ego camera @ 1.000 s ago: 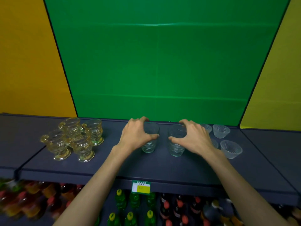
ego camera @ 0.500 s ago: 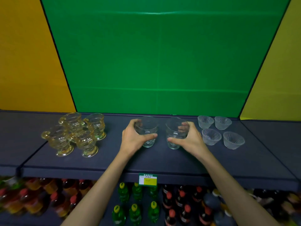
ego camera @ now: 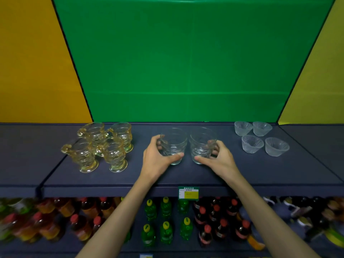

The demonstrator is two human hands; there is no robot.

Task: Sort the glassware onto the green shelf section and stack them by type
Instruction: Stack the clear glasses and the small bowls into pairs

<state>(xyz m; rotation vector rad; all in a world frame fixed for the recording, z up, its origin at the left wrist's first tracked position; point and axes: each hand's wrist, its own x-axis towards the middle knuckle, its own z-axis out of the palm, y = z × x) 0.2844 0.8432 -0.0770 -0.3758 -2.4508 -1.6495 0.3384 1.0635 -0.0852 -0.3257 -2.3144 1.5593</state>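
Observation:
Two clear tumblers stand side by side in the middle of the dark shelf (ego camera: 186,179) in front of the green panel (ego camera: 186,62). My left hand (ego camera: 158,161) is wrapped around the left tumbler (ego camera: 174,144). My right hand (ego camera: 219,161) grips the right tumbler (ego camera: 202,144). Both glasses are upright, almost touching. Several amber footed mugs (ego camera: 100,146) cluster at the left of the green section. Several small ribbed clear bowls (ego camera: 260,138) sit apart from one another at the right.
Orange panel (ego camera: 28,62) at left and yellow panel (ego camera: 320,81) at right flank the green one. A price tag (ego camera: 188,193) hangs on the shelf's front edge. Below, rows of green, red-capped and orange drink bottles (ego camera: 165,229) fill the lower shelf.
Both hands have shifted from covering the tumblers' rims to gripping their sides, and the tumblers have slid slightly nearer to me. The view has tilted up a little.

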